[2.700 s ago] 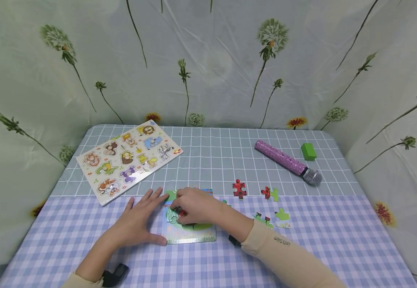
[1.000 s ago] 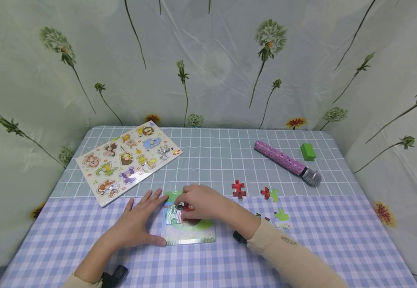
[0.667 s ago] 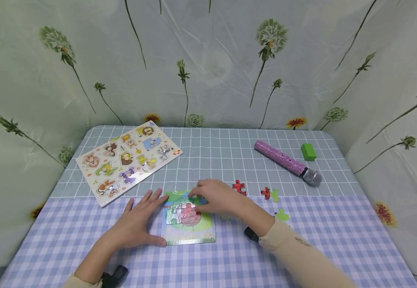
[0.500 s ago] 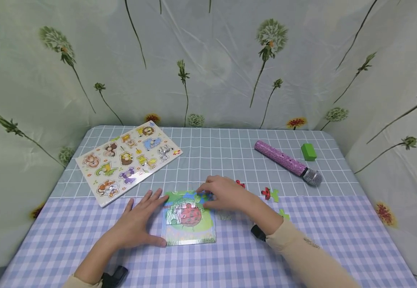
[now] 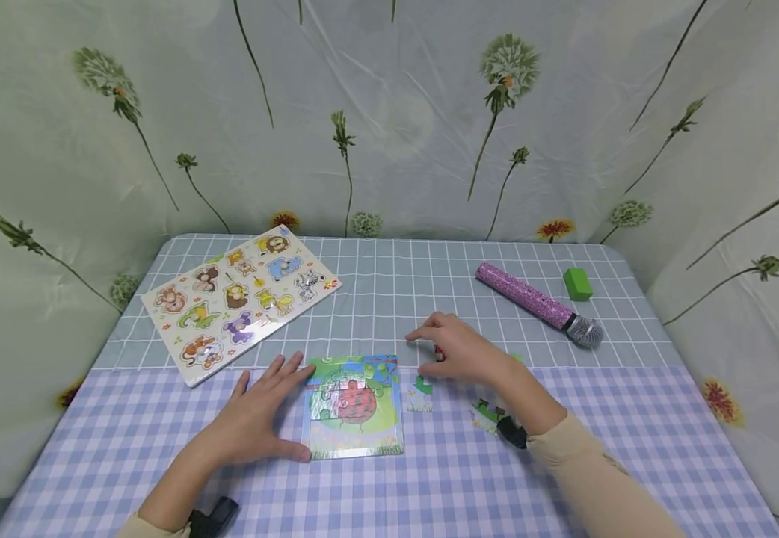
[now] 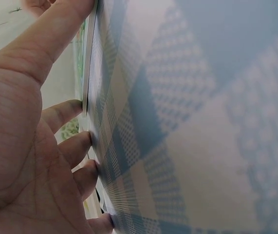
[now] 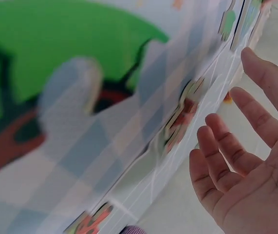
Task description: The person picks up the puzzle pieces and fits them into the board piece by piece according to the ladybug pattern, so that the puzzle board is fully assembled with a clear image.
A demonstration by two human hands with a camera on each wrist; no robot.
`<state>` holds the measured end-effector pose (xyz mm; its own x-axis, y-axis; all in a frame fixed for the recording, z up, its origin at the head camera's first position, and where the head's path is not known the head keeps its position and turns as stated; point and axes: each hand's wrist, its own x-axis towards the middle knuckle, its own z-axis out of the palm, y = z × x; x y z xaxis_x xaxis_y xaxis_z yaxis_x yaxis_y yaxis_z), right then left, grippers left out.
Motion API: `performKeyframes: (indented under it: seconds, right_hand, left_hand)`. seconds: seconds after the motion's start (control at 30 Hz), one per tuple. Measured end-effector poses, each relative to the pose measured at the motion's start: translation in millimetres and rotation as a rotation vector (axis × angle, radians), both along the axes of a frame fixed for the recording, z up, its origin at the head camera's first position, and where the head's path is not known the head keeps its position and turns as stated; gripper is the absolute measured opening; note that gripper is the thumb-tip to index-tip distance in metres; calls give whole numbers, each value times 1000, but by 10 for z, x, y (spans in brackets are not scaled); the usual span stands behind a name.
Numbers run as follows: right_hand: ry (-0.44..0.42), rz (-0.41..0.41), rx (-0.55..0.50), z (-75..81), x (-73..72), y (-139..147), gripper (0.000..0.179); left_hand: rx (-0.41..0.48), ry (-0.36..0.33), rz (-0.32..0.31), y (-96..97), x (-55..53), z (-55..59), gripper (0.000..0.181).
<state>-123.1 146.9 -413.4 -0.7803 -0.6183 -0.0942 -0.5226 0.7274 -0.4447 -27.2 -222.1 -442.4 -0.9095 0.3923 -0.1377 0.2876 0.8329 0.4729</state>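
Observation:
My left hand (image 5: 255, 418) lies with fingers spread along the left side of a square jigsaw puzzle board (image 5: 356, 441). Its index fingertip and thumb touch the board's edge. A red ladybug piece (image 5: 357, 403) sits among the fitted pieces in the board. Right of the board, my right hand (image 5: 463, 351) hovers with thumb and fingers apart, holding nothing. Just beyond its fingers a red jigsaw piece (image 5: 439, 353) shows, mostly covered by the hand; the right wrist view has this red piece (image 7: 185, 117) lying flat on the cloth.
Between board and right hand lies a green-and-white piece (image 5: 420, 396). Another green piece (image 5: 487, 413) is beside the right wrist; one more (image 5: 516, 358) is partly behind the arm. Farther back are an animal puzzle board (image 5: 241, 299), a purple microphone (image 5: 531, 299) and a green block (image 5: 577, 284).
My right hand has let go of a piece at the board and moved right, over the red loose piece, uncovering the ladybug. The left hand stays put.

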Motion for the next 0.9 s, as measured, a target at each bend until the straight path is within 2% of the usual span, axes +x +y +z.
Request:
performKeyframes:
  seconds: [0.23,0.43,0.7,0.9]
  right_hand:
    - [-44,-38,-44,-27,-35,157,52]
    - [-155,-100,-104,-45,-84,303,52]
    - [-260,-154,-202,-132,-183,484,55]
    - [-299,-133,-218,-171,-210,569,55]
  left_hand:
    - [-9,6,0,-5,2,-1,132]
    - [-4,-6,5,-13,-1,-24,132]
    - [5,-7,0,-14,-3,-44,132]
    - [8,-4,-1,-7,-5,-32,131]
